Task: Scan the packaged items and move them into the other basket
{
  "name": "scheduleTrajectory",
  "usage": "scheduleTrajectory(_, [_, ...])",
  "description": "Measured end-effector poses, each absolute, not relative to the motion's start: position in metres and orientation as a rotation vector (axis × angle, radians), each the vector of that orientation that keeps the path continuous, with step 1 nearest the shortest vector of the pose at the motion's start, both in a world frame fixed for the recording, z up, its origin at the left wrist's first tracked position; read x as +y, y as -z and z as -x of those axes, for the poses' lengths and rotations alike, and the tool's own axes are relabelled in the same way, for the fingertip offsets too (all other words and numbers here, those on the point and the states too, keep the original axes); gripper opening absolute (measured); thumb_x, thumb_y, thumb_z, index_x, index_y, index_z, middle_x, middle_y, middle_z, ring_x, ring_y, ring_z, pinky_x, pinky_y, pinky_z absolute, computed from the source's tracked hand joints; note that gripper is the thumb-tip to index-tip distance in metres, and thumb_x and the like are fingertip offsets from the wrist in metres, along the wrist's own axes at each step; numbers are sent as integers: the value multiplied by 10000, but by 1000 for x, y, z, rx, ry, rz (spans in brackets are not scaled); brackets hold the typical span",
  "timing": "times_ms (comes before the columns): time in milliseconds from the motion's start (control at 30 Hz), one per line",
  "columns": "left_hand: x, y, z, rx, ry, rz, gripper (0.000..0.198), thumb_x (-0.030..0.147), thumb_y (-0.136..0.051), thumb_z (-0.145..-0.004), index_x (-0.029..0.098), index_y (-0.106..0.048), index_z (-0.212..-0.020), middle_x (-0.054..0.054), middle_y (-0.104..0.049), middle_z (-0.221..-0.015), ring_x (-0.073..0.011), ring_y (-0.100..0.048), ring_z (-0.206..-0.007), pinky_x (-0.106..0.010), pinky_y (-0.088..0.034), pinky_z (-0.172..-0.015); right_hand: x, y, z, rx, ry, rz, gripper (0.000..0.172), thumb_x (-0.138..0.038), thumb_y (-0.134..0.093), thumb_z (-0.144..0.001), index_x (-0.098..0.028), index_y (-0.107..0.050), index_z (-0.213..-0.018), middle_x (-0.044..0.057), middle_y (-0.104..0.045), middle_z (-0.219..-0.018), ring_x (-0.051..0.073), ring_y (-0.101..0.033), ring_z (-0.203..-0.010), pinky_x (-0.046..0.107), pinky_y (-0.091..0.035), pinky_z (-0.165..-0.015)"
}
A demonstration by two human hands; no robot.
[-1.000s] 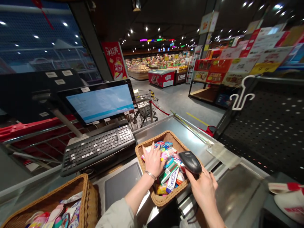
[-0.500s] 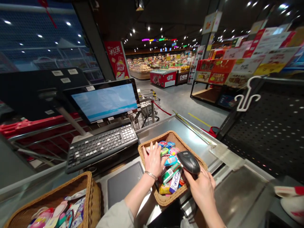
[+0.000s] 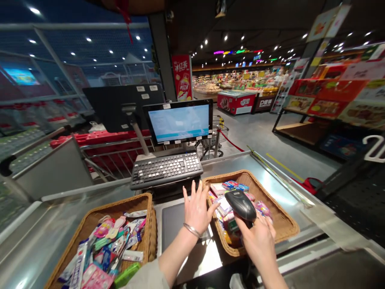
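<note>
- Right hand (image 3: 258, 245) is clenching a black handheld barcode scanner (image 3: 240, 205) around its body, holding it over the goods at 1 o'clock.
- Left hand (image 3: 197, 210), wearing a silver bangle (image 3: 191, 230), is hanging open, fingers spread and holding nothing, just beside the rim of that wicker basket (image 3: 281, 216).
- Assorted small packets (image 3: 231, 200) are lying heaped in the 1 o'clock basket; more packets (image 3: 102, 249) are filling a second wicker basket (image 3: 126, 204) at 10 o'clock.
- A stainless-steel checkout counter (image 3: 270, 172) is carrying both baskets, with a black keyboard (image 3: 165, 170) and lit monitor (image 3: 179, 122) standing at 12 o'clock.
- Farther off, a shopping cart (image 3: 214, 140) is standing at 12 o'clock, a red chest freezer (image 3: 236, 101) at 1 o'clock, and supermarket aisles are stretching beyond.
</note>
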State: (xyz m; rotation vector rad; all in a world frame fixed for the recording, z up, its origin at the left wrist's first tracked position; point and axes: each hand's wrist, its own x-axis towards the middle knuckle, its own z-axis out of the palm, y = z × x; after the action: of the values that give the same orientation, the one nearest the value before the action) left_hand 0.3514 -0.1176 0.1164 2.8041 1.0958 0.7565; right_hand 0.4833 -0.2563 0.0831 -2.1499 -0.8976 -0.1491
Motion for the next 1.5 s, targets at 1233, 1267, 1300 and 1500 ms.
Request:
scheduleTrajectory(1233, [-105, -59, -61, 1826, -255, -2414, 630, 474, -585, -875, 155, -455, -1403, -183, -328, -1556, -354, -200, -1472, -603, -219, -1166, -164, -55, -326, -1501, -221, 1913, 465, -542, -452, -826, -185, -706, -982, 128, -688, -1190, 288, -573, -1198, 499, -224, -1102])
scheduleTrajectory(1267, [-104, -59, -54, 1825, -219, -2410, 622, 466, -595, -870, 165, -462, -1399, -176, -339, -1553, -355, -204, -1470, -609, -216, -1164, -164, -55, -325, -1501, -233, 1913, 462, -545, -455, -821, -189, -708, -972, 125, -689, -1189, 287, -575, -1196, 498, -223, -1102])
scheduleTrajectory(1300, [-103, -59, -47, 1819, -181, -2405, 614, 457, -605, -865, 173, -471, -1393, -173, -341, -1552, -358, -206, -1470, -612, -217, -1161, -163, -55, -324, -1499, -244, 1915, 462, -549, -456, -816, -193, -709, -965, 120, -690, -1190, 286, -577, -1194, 497, -221, -1102])
scheduleTrajectory(1500, [-94, -63, -8, 1777, 66, -2386, 608, 407, -653, -840, 215, -485, -1392, -142, -322, -1568, -349, -190, -1475, -584, -167, -1183, -160, -53, -319, -1480, -285, 1937, 503, -588, -441, -799, -193, -712, -954, 122, -688, -1193, 289, -568, -1206, 498, -219, -1098])
